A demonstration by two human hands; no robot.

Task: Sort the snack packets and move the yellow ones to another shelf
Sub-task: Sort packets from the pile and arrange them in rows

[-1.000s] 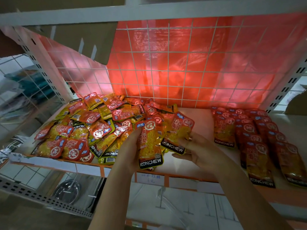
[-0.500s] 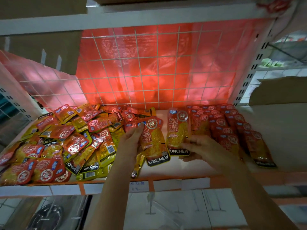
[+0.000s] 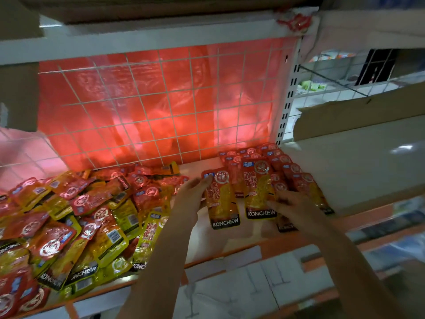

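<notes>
One white shelf board with an orange front edge carries all the stock, backed by a white wire grid over red plastic sheet, with a cardboard flap lying to the right. The left hand pinches a red-and-yellow packet by its left edge, long axis running front to back, black KONCHEW end toward the person. The right hand, fingers spread, holds a second packet oriented likewise, against the sorted row; the mixed pile lies left.
</notes>
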